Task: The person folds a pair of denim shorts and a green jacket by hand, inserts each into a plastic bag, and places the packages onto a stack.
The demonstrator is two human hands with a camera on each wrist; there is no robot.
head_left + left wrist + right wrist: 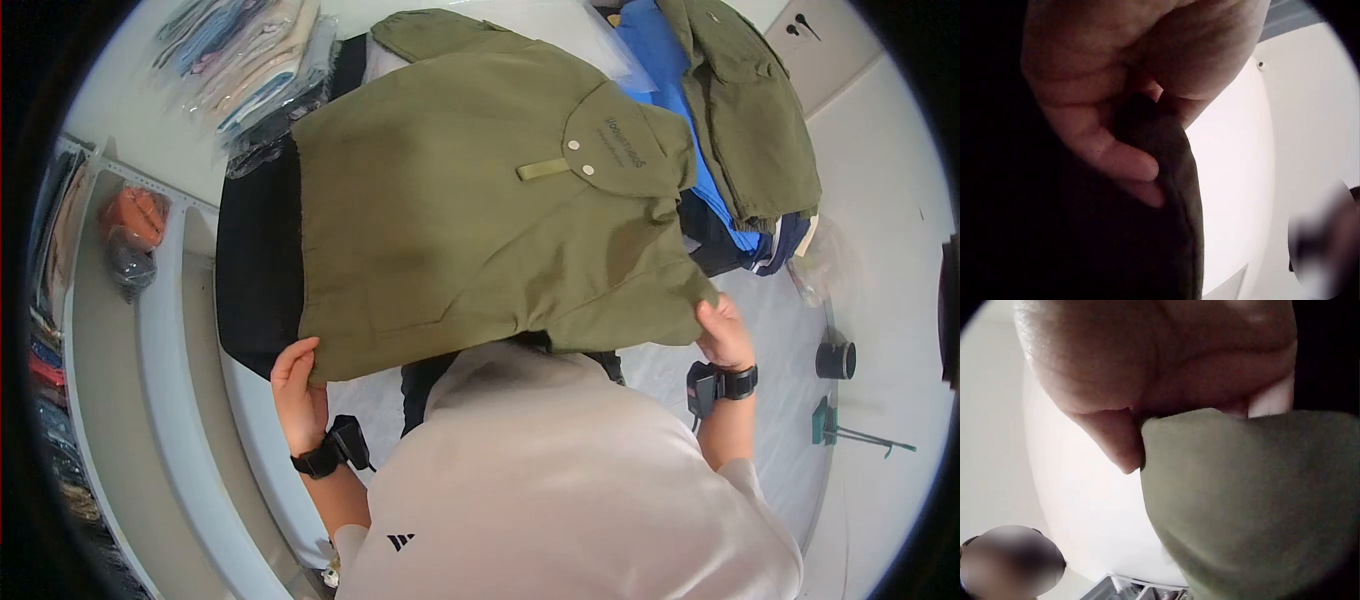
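Upper left of the frame, bagged clothes (pixel 250 70) lie stacked. At lower left, the left hand (pixel 300 395) pinches a bottom corner of the olive jacket (pixel 430 210), which fills the centre. Its body is spread broad and unfolded, so spreading looks largely done; evening out the creases towards the right seems left. Bottom centre, the shirt (pixel 580 480) bears a slanted-bar logo (pixel 400 542) resembling Adidas's. Right of centre, the flap's dark lettering (pixel 624 145) is too small to read surely. At right, the right hand (pixel 727 335) pinches the jacket's near edge.
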